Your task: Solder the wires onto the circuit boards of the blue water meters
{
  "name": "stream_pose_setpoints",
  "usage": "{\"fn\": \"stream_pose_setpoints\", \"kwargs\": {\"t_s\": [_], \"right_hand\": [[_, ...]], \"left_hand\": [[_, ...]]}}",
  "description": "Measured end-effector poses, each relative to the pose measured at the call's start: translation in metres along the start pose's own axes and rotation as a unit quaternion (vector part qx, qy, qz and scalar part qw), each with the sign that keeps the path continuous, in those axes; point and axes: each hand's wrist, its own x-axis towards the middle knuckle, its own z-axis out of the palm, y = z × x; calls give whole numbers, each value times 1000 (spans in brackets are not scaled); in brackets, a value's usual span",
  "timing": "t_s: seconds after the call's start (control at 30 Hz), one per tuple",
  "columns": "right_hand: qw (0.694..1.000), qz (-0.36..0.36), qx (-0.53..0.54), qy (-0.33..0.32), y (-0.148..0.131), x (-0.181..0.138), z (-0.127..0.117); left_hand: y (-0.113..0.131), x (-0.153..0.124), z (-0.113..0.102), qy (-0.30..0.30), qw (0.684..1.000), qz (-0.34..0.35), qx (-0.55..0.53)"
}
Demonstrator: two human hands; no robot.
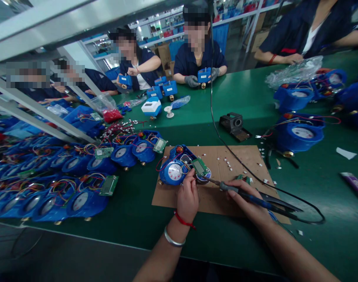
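Note:
My right hand grips a soldering iron, its tip pointing left toward a small green circuit board with a grey display. My left hand is closed in a pinch at the board's lower left edge, by thin wires; what lies between the fingertips is too small to make out. Just left of the board sits a blue water meter with a round white dial, its upper housing uncovered and wired. A solder spool is partly hidden under the board. All rest on a cardboard sheet.
Rows of blue meters fill the left; more blue meters stand right. A soldering iron stand sits behind the cardboard. The iron's black cable hangs across the work area. Co-workers sit opposite, one gloved person holding a blue meter.

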Motion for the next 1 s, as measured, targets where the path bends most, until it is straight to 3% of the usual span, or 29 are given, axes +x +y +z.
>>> {"fn": "stream_pose_setpoints", "kwargs": {"t_s": [1.0], "right_hand": [[997,-11,-71,-11,-3,3,-1]], "left_hand": [[0,0,1,6,1000,3,-10]]}}
